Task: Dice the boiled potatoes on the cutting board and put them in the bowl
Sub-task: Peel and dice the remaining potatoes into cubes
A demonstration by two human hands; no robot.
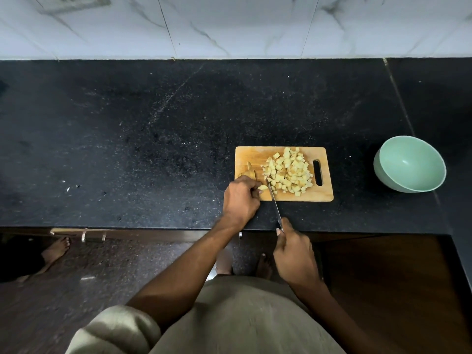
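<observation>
A wooden cutting board (250, 154) lies on the black counter. A heap of pale yellow diced potato (290, 172) covers its right half. At the board's left front corner my left hand (241, 199) pinches a small potato piece (262, 187); more uncut potato wedges (251, 169) lie just behind my fingers. My right hand (293, 254) grips the handle of a knife (273, 198), whose blade slants up onto the board with its tip beside the held piece. A mint-green bowl (419, 159) stands to the right of the board, tilted and holding nothing.
The black granite counter (153, 139) stretches far to the left, its front edge running just below my hands. A white marble-tiled wall (229, 26) rises behind it. Another person's bare foot (55, 250) rests on the floor at the left.
</observation>
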